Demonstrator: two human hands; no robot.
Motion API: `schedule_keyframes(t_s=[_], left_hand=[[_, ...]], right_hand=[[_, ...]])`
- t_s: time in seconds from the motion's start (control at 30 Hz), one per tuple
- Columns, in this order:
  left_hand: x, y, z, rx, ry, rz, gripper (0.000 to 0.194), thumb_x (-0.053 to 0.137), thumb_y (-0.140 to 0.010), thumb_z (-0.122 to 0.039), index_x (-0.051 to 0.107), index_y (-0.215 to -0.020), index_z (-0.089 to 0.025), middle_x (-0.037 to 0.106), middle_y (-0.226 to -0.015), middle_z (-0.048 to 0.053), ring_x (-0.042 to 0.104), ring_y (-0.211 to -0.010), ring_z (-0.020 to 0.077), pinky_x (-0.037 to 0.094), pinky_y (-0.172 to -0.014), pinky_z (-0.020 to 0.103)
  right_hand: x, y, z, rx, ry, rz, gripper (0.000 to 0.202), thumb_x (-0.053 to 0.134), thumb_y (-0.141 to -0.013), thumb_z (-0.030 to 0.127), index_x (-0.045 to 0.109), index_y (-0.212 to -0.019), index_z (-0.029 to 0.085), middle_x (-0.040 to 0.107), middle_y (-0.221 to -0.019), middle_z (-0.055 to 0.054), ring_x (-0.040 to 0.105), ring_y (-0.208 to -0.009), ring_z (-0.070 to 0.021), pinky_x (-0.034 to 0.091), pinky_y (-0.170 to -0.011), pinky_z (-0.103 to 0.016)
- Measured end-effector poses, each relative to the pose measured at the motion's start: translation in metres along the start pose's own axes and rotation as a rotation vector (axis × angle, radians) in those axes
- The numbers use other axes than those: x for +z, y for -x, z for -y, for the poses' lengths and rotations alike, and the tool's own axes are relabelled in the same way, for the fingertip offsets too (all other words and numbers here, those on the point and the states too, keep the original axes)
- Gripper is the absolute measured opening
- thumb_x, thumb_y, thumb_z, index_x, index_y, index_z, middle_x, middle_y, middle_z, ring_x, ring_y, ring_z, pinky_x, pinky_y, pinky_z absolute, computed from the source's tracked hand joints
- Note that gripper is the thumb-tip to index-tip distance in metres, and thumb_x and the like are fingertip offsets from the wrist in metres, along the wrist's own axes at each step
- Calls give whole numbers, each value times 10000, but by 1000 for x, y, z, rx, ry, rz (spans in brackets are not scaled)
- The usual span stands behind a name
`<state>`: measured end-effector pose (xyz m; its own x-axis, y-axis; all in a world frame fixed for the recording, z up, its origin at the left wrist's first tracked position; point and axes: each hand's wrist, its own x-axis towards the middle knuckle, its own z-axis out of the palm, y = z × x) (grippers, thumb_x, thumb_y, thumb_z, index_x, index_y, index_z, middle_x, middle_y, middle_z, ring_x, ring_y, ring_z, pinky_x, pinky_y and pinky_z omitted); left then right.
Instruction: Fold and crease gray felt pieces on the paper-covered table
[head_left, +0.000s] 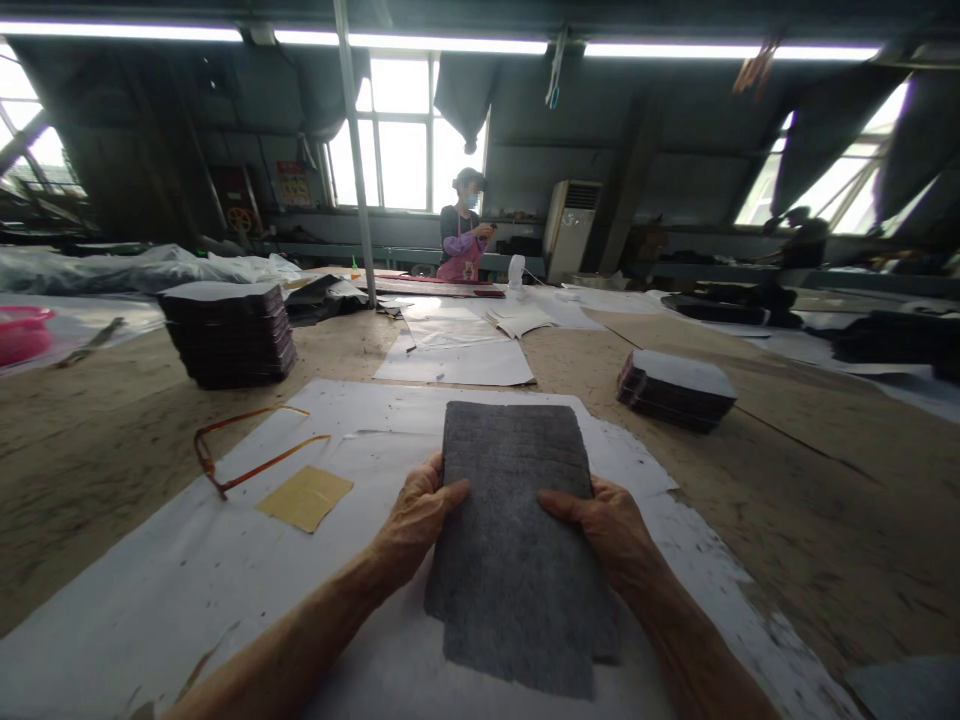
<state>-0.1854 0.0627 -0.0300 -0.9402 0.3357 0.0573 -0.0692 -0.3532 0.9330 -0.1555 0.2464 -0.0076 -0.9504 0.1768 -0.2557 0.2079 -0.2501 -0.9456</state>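
Between my two hands is a stack of dark grey fabric pieces (pixel 517 540), its lower edges uneven and staggered. My left hand (pixel 420 515) grips the stack's left side, thumb on top and fingers behind. On the opposite side my right hand (pixel 607 520) holds it the same way. Beneath lies a large white paper sheet (pixel 247 580) with dark specks. To the left of my hands are a square of tan paper (pixel 306 498) and a pair of orange-framed glasses (pixel 214 470) with the arms unfolded.
A tall stack of dark pieces (pixel 229 340) stands on the left, a lower stack (pixel 679 392) on the right. White papers (pixel 457 345) lie ahead, near a metal pole (pixel 356 150). A person in a pink apron (pixel 459 265) is across the table. A pink basin (pixel 22 335) sits far left.
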Motion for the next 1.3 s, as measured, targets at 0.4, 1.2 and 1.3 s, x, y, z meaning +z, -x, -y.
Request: schedule_keyframes(t_s=[0.4,1.2,1.3], left_hand=[[-1,-3,5,-6,-28,-92,310,623,-688,-146,576,-994,-145,672,-852,52,601,-696,158,463,-602,237],[-3,-1,0,-221,157,-105,498,678,-619,-96,548,-1099,-113,706,-769,84,663,-629,226,544,-564,313],[-5,-2,3,-203,128,-95,488,673,-632,-104,547,-1103,-113,706,-752,83,662,-606,227,545,-541,311]], right_hand=[[3,-1,-3,-59,74,10,282,712,-543,135,635,-814,152,678,-598,-19,619,-497,-197,515,-452,-281],[-7,-4,-3,20,-217,123,337,721,-523,128,646,-851,115,694,-707,-75,637,-587,-211,525,-590,-350],[-6,-4,-3,-34,-204,94,351,729,-507,131,655,-850,124,691,-686,-49,624,-559,-192,514,-547,-311]])
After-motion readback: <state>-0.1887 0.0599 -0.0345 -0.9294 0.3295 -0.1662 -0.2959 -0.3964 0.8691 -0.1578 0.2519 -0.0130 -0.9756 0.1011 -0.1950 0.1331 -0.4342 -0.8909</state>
